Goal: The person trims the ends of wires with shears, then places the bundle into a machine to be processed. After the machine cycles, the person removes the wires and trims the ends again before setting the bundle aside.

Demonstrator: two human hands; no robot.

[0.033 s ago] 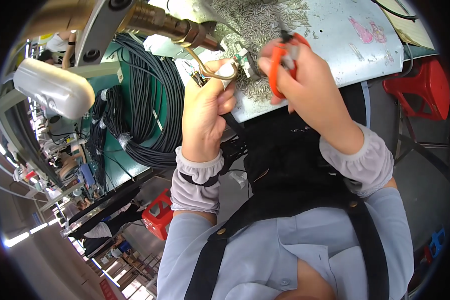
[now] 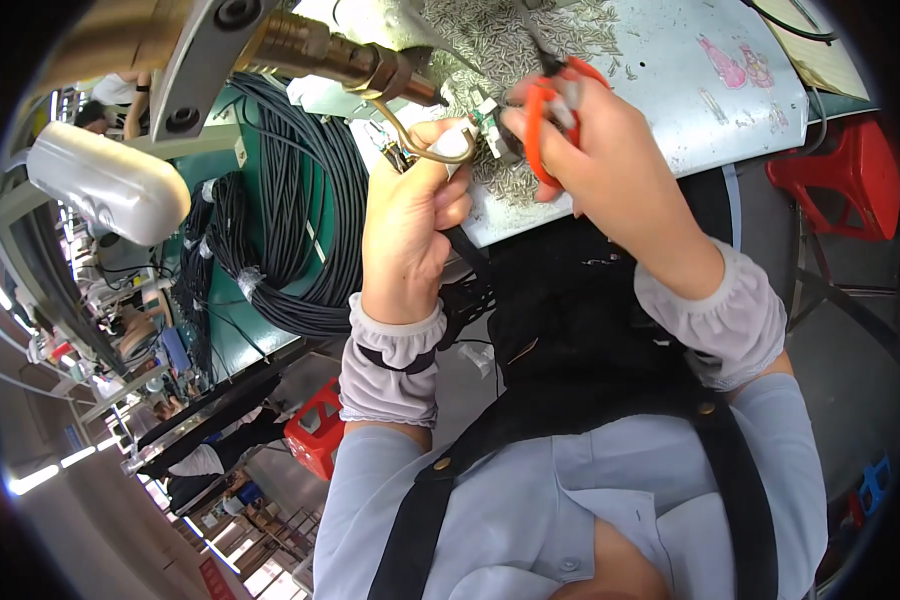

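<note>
1. The left hand [image 2: 410, 220] has its fingers curled together, clamped, as far as I can tell, on a black cable [image 2: 467, 250] that leaves the bottom of the palm. The fist hides the rest, so I cannot follow its whole run.
2. Thin coloured wires [image 2: 396, 157] show at the upper left of that grip, beside the thumb. I judge the hand is closed low to steady the cable and leave the ends free.
3. The right hand [image 2: 620, 165] is clamped on orange-handled pliers [image 2: 536, 130], fingers wrapped about the handles. I read this hold as keeping the tool ready to squeeze; I cannot tell whether its dark tip is apart or together. It points away from the body.
4. Between the two grips I see a small green-and-white part [image 2: 490, 125], just beyond the left fingertips; contact is unclear.
5. A curved brass rod [image 2: 406, 137] crosses in front of the left thumb, below a brass machine head [image 2: 320, 45].
6. Farther out, small silver pieces [image 2: 485, 50] are heaped on the pale metal surface [image 2: 680, 125], probably kept there for easy reach.
7. To my left lie coils of black cable [image 2: 315, 230].
</note>
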